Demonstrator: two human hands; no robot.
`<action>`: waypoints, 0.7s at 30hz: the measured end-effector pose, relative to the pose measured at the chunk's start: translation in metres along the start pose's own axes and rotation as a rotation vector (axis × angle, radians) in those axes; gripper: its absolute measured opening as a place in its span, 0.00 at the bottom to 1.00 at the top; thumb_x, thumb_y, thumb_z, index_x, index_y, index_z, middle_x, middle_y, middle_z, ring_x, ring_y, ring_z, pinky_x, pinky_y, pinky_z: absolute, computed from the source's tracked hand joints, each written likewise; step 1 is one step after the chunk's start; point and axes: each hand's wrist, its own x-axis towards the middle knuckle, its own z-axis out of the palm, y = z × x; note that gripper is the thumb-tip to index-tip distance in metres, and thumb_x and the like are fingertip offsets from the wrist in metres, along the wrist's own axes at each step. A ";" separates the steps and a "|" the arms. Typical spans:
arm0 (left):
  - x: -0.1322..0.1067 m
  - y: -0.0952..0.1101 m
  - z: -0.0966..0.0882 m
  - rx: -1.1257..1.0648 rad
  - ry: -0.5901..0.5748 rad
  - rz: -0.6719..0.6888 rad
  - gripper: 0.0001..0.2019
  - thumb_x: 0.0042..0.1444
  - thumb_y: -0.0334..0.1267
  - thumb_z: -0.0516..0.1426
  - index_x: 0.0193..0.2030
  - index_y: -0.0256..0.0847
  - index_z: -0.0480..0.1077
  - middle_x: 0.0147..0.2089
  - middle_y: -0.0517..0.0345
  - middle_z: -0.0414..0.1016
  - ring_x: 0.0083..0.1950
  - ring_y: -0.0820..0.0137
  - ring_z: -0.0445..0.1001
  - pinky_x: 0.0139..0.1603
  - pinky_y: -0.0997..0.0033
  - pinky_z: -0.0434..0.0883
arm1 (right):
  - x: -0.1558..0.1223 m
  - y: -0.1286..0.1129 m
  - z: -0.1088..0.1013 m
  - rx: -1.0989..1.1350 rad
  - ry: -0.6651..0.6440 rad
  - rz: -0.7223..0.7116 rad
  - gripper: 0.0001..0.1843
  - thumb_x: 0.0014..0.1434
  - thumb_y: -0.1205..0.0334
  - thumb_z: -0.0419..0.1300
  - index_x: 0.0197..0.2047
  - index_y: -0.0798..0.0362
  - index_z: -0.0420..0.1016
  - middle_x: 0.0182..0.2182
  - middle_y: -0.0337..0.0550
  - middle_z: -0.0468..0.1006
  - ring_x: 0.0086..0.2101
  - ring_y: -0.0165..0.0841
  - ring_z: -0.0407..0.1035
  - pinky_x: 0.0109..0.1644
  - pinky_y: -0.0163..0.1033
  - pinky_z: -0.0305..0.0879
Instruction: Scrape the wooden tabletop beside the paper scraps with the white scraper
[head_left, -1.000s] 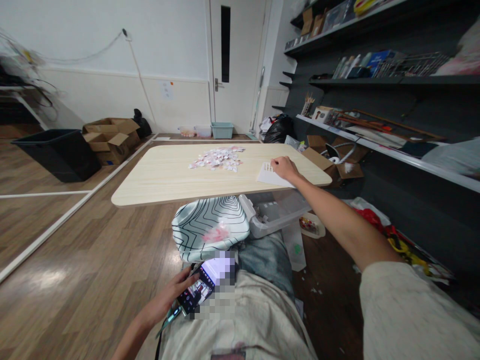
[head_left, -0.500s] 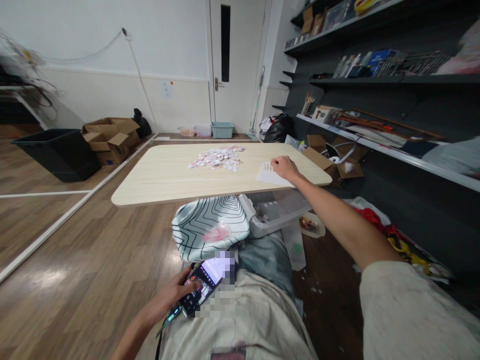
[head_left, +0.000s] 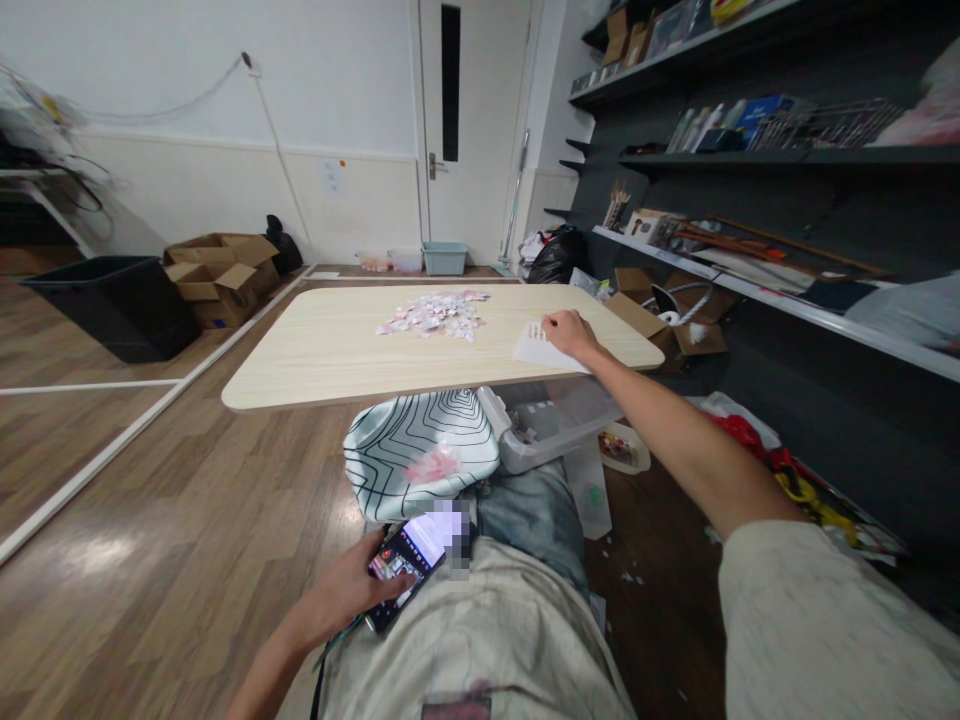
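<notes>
My left hand [head_left: 349,588] holds a lit smartphone [head_left: 414,562] over my lap, with the thumb lying across its screen. Out on the pale wooden table [head_left: 322,345], my right hand [head_left: 571,334] is closed, its fingers curled down at a white sheet [head_left: 541,348] that has a few rows of small pale pieces or slots. Whatever those fingertips pinch, if anything, is hidden. Left of the sheet spreads a heap of small white and pinkish paper-like pieces [head_left: 435,314].
A patterned cushion [head_left: 397,440] and a clear plastic bin [head_left: 555,435] sit between me and the table. Shelves [head_left: 750,160] line the right side. On the left stand a black bin [head_left: 112,310] and cardboard boxes [head_left: 225,275].
My left thumb has shifted lower and right across the phone's screen, and the left hand has moved slightly. The right hand stays in place at the white sheet.
</notes>
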 end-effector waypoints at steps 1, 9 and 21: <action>0.000 0.000 0.001 0.003 0.012 -0.001 0.36 0.54 0.56 0.69 0.65 0.34 0.77 0.60 0.41 0.86 0.58 0.46 0.83 0.61 0.55 0.79 | 0.000 0.000 0.000 0.000 0.002 -0.002 0.27 0.79 0.55 0.49 0.54 0.54 0.90 0.55 0.60 0.87 0.53 0.44 0.82 0.53 0.37 0.69; -0.003 0.000 -0.004 -0.091 -0.033 -0.056 0.41 0.54 0.59 0.69 0.69 0.38 0.76 0.66 0.44 0.83 0.65 0.46 0.80 0.66 0.56 0.77 | 0.000 -0.001 0.000 0.012 0.006 0.006 0.26 0.79 0.55 0.50 0.53 0.53 0.90 0.54 0.58 0.88 0.52 0.43 0.82 0.53 0.36 0.69; -0.001 -0.015 -0.012 -0.185 -0.065 -0.111 0.40 0.50 0.57 0.69 0.68 0.41 0.77 0.68 0.46 0.82 0.70 0.43 0.75 0.73 0.56 0.73 | 0.001 0.001 0.001 0.012 0.007 -0.005 0.26 0.79 0.54 0.50 0.54 0.53 0.90 0.54 0.59 0.88 0.53 0.44 0.82 0.54 0.37 0.69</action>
